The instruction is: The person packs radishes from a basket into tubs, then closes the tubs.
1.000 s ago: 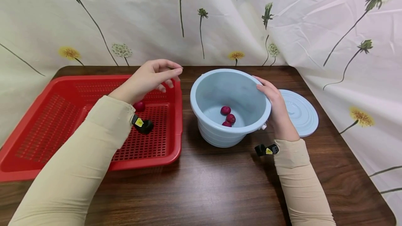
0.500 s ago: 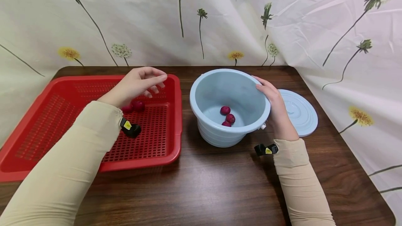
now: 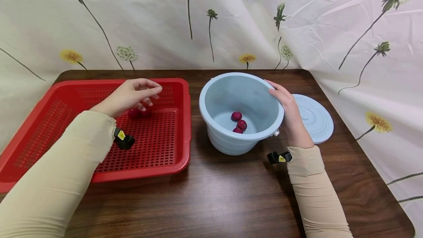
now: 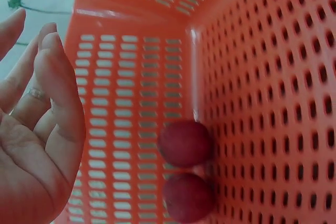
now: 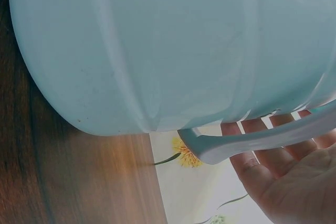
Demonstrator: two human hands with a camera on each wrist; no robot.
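Note:
My left hand (image 3: pixel 132 94) hangs over the red perforated basket (image 3: pixel 148 175), thumb and fingers loosely bent with nothing between them. Two small dark red round fruits (image 4: pixel 186 144) lie side by side at the basket's inner wall, apart from the hand in the left wrist view. To the right, my right hand (image 3: pixel 288 111) holds the light blue bucket (image 3: pixel 231 144) by the right side of its rim, thumb over the edge. Seen from the right wrist, its fingers pass behind the bucket's handle (image 5: pixel 247 142). Inside the bucket, three more dark red fruits (image 3: pixel 236 116) rest on the bottom.
A round light blue lid (image 3: pixel 314 118) lies on the dark wooden table (image 3: pixel 211 201) behind the right wrist. A white flower-print cloth (image 3: pixel 224 17) hangs along the table's back and right sides. Small black cameras (image 3: pixel 124 140) are strapped to both wrists.
My left hand has moved left and slightly down, from near the basket's right rim to over its middle, with nothing in it. My right hand and the bucket have stayed in place.

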